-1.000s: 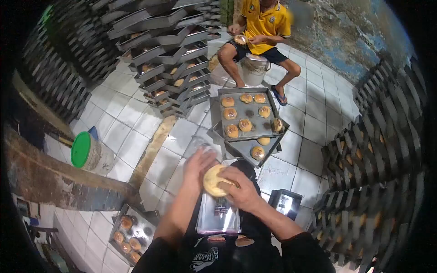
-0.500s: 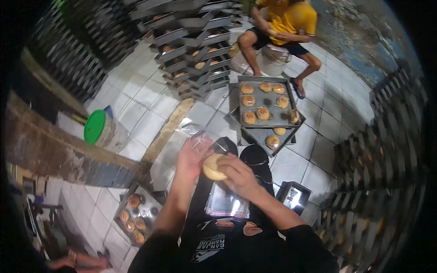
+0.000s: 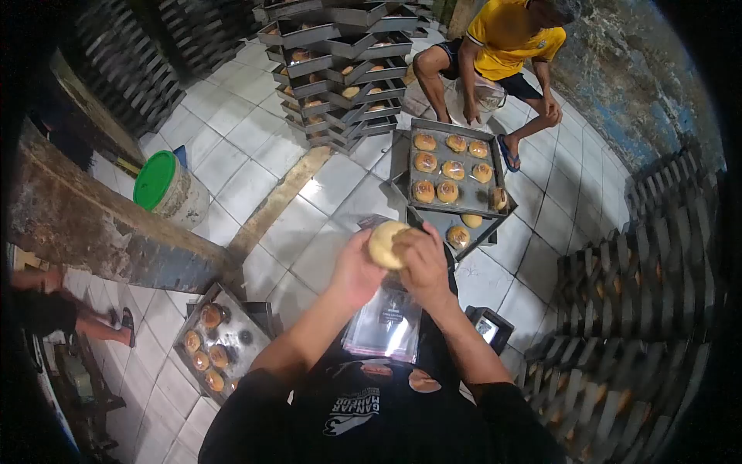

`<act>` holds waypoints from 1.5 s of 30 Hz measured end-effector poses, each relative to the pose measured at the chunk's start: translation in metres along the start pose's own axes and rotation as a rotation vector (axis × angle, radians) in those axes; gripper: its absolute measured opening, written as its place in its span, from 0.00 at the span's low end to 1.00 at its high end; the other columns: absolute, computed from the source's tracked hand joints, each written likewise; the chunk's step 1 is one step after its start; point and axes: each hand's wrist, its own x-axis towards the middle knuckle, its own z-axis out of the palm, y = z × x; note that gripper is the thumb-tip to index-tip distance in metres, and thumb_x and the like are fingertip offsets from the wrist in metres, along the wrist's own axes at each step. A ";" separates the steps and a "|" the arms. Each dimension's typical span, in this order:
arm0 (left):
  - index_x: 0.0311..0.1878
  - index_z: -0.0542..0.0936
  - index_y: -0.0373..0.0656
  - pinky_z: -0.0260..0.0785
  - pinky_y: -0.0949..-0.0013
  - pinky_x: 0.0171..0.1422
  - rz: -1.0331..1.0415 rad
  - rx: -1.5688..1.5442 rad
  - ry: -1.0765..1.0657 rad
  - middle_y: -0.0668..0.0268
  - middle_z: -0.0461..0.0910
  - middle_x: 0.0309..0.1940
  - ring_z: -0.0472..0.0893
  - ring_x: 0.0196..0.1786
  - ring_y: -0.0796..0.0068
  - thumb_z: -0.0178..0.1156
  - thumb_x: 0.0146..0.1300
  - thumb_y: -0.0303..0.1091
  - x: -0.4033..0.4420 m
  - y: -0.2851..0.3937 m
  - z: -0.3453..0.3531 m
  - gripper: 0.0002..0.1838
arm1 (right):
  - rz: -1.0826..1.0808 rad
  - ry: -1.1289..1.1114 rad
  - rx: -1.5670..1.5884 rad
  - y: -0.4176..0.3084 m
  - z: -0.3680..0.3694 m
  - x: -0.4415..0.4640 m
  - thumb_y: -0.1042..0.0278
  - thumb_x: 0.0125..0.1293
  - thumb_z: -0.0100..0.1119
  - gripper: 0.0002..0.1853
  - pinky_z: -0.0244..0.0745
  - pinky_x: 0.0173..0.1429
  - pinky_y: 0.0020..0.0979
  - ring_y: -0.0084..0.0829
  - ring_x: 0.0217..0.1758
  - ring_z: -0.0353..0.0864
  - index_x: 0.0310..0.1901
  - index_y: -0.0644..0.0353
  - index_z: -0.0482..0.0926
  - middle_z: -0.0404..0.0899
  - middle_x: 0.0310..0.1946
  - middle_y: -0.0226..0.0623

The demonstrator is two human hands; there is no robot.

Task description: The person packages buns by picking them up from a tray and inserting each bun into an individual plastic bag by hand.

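A round pale bun (image 3: 388, 244) is held up in front of me between both hands. My right hand (image 3: 423, 264) grips its right side with bent fingers. On the bun's left and lower side, my left hand (image 3: 360, 271) is closed against it; a clear bag there is hard to make out. Under the hands, a stack of clear plastic bags (image 3: 382, 326) with a dark label lies on my lap. Ahead, a metal tray (image 3: 438, 203) holds several wrapped buns and rests across another tray (image 3: 440, 223) with buns.
A person in a yellow shirt (image 3: 516, 39) sits beyond the trays. A lidded bucket (image 3: 179, 195) and a bun tray (image 3: 246, 354) are on the left. Tray stacks (image 3: 344, 77) rise ahead and at right (image 3: 610, 387). Another person's leg (image 3: 100, 329) shows far left.
My left hand has moved from open beside the bun to closed against it. The person in yellow leans forward, an arm lowered by the tray, which holds one more bun.
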 end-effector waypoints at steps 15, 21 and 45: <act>0.68 0.73 0.45 0.66 0.58 0.73 0.283 -0.005 -0.150 0.62 0.77 0.64 0.76 0.67 0.67 0.48 0.80 0.48 0.016 0.004 -0.007 0.23 | 0.213 -0.393 -0.063 -0.016 0.004 0.031 0.76 0.64 0.57 0.29 0.52 0.80 0.60 0.48 0.75 0.68 0.68 0.61 0.69 0.73 0.66 0.49; 0.70 0.70 0.43 0.74 0.54 0.65 0.209 -0.110 -0.127 0.55 0.78 0.61 0.78 0.62 0.52 0.40 0.78 0.66 0.025 0.012 0.005 0.37 | 0.097 -0.337 0.204 -0.015 -0.021 0.036 0.77 0.65 0.61 0.13 0.71 0.65 0.51 0.46 0.59 0.79 0.52 0.62 0.77 0.79 0.55 0.47; 0.70 0.70 0.44 0.71 0.51 0.70 -0.197 -0.072 -0.299 0.57 0.74 0.66 0.77 0.65 0.58 0.41 0.81 0.58 -0.022 0.027 -0.008 0.30 | 0.124 0.021 0.189 -0.014 -0.027 0.011 0.76 0.57 0.75 0.17 0.79 0.50 0.37 0.45 0.48 0.82 0.47 0.65 0.81 0.79 0.45 0.47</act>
